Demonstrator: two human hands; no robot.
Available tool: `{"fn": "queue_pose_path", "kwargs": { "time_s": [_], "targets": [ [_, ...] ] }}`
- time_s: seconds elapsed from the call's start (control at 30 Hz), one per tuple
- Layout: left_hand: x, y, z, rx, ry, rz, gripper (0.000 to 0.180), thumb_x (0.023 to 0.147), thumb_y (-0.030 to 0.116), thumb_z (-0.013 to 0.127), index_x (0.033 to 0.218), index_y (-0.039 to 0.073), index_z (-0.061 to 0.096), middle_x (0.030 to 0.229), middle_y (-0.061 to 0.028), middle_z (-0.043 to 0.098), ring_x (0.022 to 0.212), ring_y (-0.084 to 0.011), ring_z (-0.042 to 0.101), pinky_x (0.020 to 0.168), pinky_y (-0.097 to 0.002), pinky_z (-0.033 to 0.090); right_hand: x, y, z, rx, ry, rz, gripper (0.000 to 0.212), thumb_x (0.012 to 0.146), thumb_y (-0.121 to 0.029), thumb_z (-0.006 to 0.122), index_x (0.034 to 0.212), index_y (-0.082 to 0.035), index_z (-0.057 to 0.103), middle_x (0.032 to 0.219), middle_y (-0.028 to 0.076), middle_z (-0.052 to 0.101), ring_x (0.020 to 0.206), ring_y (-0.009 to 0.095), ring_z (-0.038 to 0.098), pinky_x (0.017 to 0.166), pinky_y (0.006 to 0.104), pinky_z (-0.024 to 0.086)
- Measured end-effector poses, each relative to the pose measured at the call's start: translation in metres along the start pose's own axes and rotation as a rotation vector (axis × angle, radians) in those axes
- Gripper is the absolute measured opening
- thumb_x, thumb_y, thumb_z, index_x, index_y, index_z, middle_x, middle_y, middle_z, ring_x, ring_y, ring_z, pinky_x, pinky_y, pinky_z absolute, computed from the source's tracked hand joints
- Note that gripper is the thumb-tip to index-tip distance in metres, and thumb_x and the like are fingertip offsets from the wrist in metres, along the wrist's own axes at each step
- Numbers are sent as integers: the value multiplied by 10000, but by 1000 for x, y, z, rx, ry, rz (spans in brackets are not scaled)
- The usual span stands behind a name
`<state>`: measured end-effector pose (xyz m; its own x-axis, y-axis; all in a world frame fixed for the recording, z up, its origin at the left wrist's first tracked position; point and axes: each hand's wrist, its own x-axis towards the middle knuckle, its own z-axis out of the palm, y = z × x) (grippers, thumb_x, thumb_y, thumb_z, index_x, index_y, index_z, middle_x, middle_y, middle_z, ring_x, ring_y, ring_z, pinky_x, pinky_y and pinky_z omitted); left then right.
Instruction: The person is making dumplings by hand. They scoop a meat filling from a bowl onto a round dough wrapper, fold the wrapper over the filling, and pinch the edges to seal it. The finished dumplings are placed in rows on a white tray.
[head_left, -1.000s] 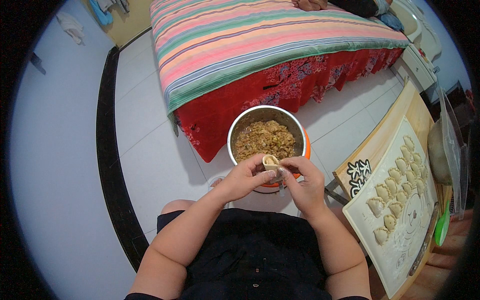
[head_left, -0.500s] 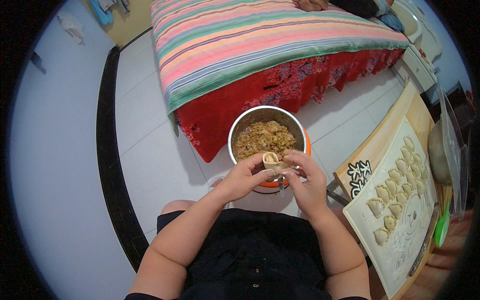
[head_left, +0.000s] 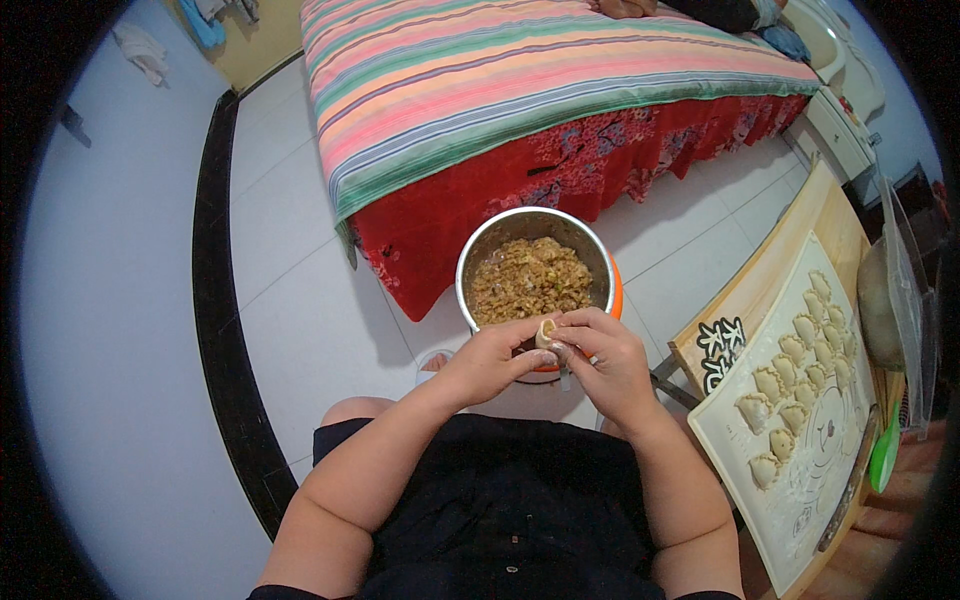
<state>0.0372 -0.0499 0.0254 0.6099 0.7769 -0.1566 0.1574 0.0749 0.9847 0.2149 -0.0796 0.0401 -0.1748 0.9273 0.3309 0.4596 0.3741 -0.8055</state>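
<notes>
Striped bed [head_left: 480, 110] is filling the background, and you're holding one not-yet-closed dumpling [head_left: 546, 333] at the steel pot's [head_left: 540, 222] near rim, left hand [head_left: 495, 362] and right hand [head_left: 612, 365] pinching it in a narrow grip, crimped dumplings [head_left: 768, 383] sitting on the bench [head_left: 765, 262] mat [head_left: 722, 425], plenty of filling [head_left: 530, 280] remaining.

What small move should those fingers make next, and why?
Probably pinch the dough wrapper shut: held between the left hand and right hand, its top looks open, whereas dumplings on the white mat have closed, crimped edges.
</notes>
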Motion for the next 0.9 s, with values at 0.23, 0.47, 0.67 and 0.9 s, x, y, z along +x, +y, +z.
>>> {"fn": "queue_pose_path", "kwargs": {
  "time_s": [0.23, 0.47, 0.67, 0.9],
  "targets": [
    [2, -1, -1, -103, -47, -86, 411, 886, 97, 574, 1279, 41, 468, 1173, -61, 572, 1066, -144, 540, 930, -305, 437, -1, -2, 3, -82, 69, -30, 176, 753, -7, 644, 928, -23, 660, 901, 111, 643, 794, 275, 636, 689, 334, 513],
    [2, -2, -3, -220, -92, -106, 407, 901, 105, 554, 1287, 33, 444, 1185, -67, 557, 1105, -150, 516, 960, -313, 417, -3, 0, 7, 1, 153, 35, 259, 740, 23, 645, 995, -27, 629, 853, 129, 650, 759, 279, 643, 665, 340, 515],
    [3, -1, -3, -189, -82, -111, 377, 917, 130, 532, 1273, 31, 462, 1175, -62, 558, 1085, -145, 518, 942, -310, 422, -2, 0, 6, -77, 144, 28, 270, 740, 41, 629, 1003, -19, 610, 881, 149, 652, 787, 292, 651, 671, 346, 521],
    [6, -8, -2, -239, -60, -88, 352, 920, 132, 529, 1254, 32, 483, 1171, -50, 560, 1063, -136, 525, 928, -303, 428, -4, -1, 8, -156, 143, 4, 332, 740, 44, 621, 1063, -22, 588, 949, 157, 650, 830, 304, 648, 696, 352, 524]
  ]
}}
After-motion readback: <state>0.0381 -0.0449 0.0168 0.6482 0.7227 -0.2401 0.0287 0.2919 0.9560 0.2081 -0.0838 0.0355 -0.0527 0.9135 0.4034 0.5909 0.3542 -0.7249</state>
